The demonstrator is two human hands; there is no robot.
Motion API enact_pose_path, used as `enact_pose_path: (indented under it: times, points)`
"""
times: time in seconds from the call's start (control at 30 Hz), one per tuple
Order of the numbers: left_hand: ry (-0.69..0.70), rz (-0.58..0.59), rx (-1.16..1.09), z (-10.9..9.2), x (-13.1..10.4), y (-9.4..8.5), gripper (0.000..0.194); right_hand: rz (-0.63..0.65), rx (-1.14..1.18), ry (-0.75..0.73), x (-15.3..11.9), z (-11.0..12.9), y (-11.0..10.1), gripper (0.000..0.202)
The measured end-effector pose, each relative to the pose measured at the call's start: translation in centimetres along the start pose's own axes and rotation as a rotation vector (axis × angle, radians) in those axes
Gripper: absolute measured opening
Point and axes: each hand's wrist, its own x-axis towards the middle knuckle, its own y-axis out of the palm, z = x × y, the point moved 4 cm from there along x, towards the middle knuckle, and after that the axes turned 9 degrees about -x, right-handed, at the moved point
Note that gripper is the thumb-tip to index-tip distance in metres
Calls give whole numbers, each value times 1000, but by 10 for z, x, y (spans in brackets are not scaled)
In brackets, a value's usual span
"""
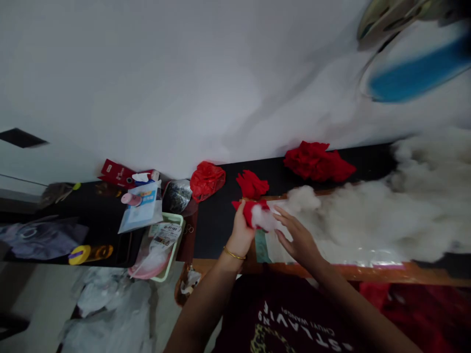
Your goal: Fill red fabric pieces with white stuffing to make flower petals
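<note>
Mid-frame, we see left hand (243,227) gripping red fabric piece (248,214), apparently only part-stuffed, white fiberfill (262,218) poking out; right hand (300,241) open beside it.

There are two hands (300,241), one bangle (234,255) and one green basket (179,240).

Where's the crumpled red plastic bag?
In the head view, the red bag sits left of centre near the white wall, between a silvery bag and a small red cloth pile.
</note>
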Motion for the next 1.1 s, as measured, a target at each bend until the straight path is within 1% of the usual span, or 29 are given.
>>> enact_pose_path:
  times: [0.03,0.07,0.1,0.17,0.2,0.27,0.33,0.4,0.43,0.47,0.5,0.57,0.63,0.67,0.7,0.73,0.8,0.87,0.93,1.0,1.1]
  points:
    - [-12,2,-14,-5,2,0,20,-79,-24,-21,-5,4,-8,42]
    - [-24,16,-20,-8,4,1,22,-115,-46,-65,-9,10,-12,46]
    - [-31,36,-15,-9,3,2,23,-97,-69,-125,-12,16,-12,49]
    - [-47,80,31,-4,-2,5,27,26,-130,-225,-12,26,-3,52]
    - [-58,107,56,0,-7,8,28,91,-175,-230,-9,28,3,52]
    - [-63,149,102,11,-16,12,26,188,-262,-161,1,25,16,49]
    - [-15,173,155,19,-24,15,23,276,-297,-80,12,20,25,42]
    - [51,177,216,23,-27,15,25,338,-264,-44,19,17,28,38]
    - [72,169,233,24,-26,15,23,338,-223,-51,20,17,26,38]
    - [79,156,237,24,-24,15,20,312,-175,-65,20,17,22,40]
    - [69,142,231,22,-21,14,16,261,-122,-79,19,17,16,42]
    - [37,130,190,16,-14,14,14,98,-40,-70,13,16,-1,46]
    - [6,147,138,7,-9,16,22,-90,-24,30,3,11,-18,42]
    - [-9,152,116,4,-7,17,27,-155,-35,92,-2,8,-23,37]
    - [-24,152,98,2,-7,18,32,-184,-47,140,-5,5,-25,33]
    - [-38,150,89,1,-7,19,36,-178,-57,169,-6,4,-25,29]
    - [-56,153,94,4,-8,21,38,-111,-59,185,-3,5,-19,24]
    - [-56,176,121,12,-11,22,34,-66,-47,195,7,7,-12,27]
    - [-60,207,159,22,-14,22,30,-51,-47,198,17,7,-8,33]
    - [-72,242,198,30,-17,21,31,-5,-95,180,22,7,-6,34]
    - [-102,264,214,34,-17,18,36,66,-229,142,16,2,-8,29]
